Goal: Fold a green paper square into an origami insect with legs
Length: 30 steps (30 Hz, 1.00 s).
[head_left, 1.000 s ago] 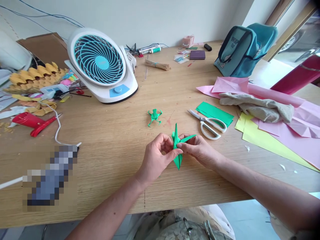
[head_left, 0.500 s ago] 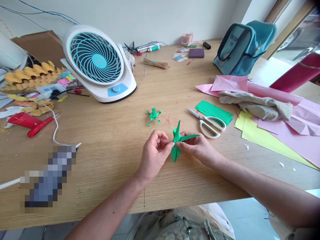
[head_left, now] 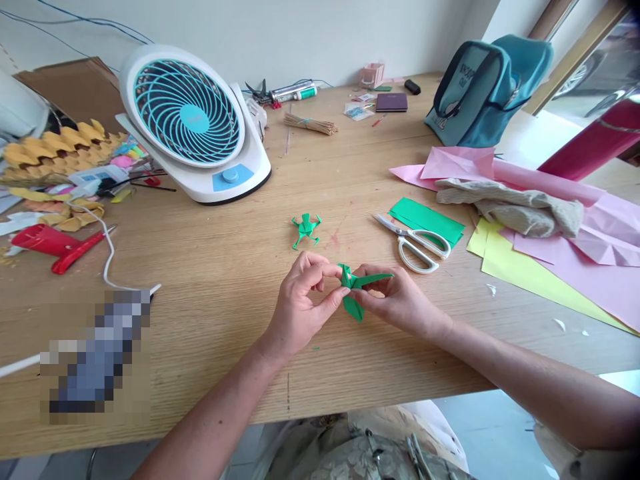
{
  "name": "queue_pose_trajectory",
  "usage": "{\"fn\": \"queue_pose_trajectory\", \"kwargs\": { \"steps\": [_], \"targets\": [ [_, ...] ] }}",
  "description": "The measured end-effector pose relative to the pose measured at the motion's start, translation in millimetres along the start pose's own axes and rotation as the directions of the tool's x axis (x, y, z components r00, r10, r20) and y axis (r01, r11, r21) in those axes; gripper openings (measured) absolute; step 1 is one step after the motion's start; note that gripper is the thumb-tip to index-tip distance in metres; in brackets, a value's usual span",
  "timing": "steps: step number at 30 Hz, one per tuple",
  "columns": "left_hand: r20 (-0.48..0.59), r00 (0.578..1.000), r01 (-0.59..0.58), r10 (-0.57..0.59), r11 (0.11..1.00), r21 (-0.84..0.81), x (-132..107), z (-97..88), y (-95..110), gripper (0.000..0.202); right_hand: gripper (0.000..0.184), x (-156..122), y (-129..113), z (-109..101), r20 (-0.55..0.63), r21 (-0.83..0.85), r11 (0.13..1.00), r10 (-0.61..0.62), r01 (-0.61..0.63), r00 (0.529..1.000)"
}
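Note:
Between my two hands is a folded green origami piece [head_left: 355, 308], held above the front of the table. My left hand [head_left: 303, 300] pinches its left side, thumb at the centre and index finger at the upper flap. From the other side my right hand [head_left: 400, 299] grips it, with a narrow green point sticking out to the right over the fingers. Just beyond my hands lies a finished green paper frog [head_left: 306, 231] with spread legs. White-handled scissors [head_left: 419, 248] rest partly on green paper sheets [head_left: 440, 227] to the right.
A white fan [head_left: 193, 120] stands at the back left, near a red tool [head_left: 70, 250]. On the right are grey gloves [head_left: 515, 203], pink paper [head_left: 595, 287], yellow paper [head_left: 515, 270] and a teal bag [head_left: 480, 93]. Stick bundle [head_left: 311, 123] lies at the back.
The upright green point at the top has been bent down under my left index finger, which has reached across to it. My right hand keeps its grip.

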State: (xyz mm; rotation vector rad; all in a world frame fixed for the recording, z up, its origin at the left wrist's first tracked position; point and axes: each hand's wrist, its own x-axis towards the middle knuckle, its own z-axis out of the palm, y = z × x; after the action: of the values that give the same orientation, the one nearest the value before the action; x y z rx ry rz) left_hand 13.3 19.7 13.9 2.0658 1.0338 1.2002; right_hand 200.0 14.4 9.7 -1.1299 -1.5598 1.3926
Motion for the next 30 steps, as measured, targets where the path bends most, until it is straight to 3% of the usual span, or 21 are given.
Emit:
{"fn": "queue_pose_trajectory", "kwargs": {
  "steps": [6, 10, 14, 24, 30],
  "targets": [
    [0.104, 0.991, -0.092, 0.09, 0.995, 0.023, 0.6, -6.4, -2.1, 0.01, 0.016, -3.2, 4.8, -3.4, 0.015, -0.113, 0.991, -0.071, 0.072, 0.997],
    [0.2, 0.978, -0.085, 0.063, 0.991, 0.102, 1.9, -11.3, -5.2, 0.01, 0.023, 1.0, 12.6, -6.4, 0.104, -0.03, 0.999, 0.022, -0.019, 0.994],
    [0.245, 0.969, 0.0, -0.005, 1.0, 0.021, 3.2, -12.7, -7.3, 0.006, 0.031, 6.3, 15.0, -8.6, 0.213, 0.1, 0.986, 0.111, -0.135, 0.971],
    [0.196, 0.981, 0.023, 0.005, 0.99, -0.14, 5.4, -15.1, -14.9, 0.002, 0.032, 6.6, 8.3, -10.3, 0.229, 0.154, 0.971, 0.144, -0.182, 0.963],
    [0.333, 0.941, -0.027, 0.056, 0.996, -0.09, 9.0, -20.0, -10.1, 0.004, 0.033, 4.8, 7.9, -11.4, 0.232, 0.121, 0.97, 0.177, -0.209, 0.956]
  ]
}}
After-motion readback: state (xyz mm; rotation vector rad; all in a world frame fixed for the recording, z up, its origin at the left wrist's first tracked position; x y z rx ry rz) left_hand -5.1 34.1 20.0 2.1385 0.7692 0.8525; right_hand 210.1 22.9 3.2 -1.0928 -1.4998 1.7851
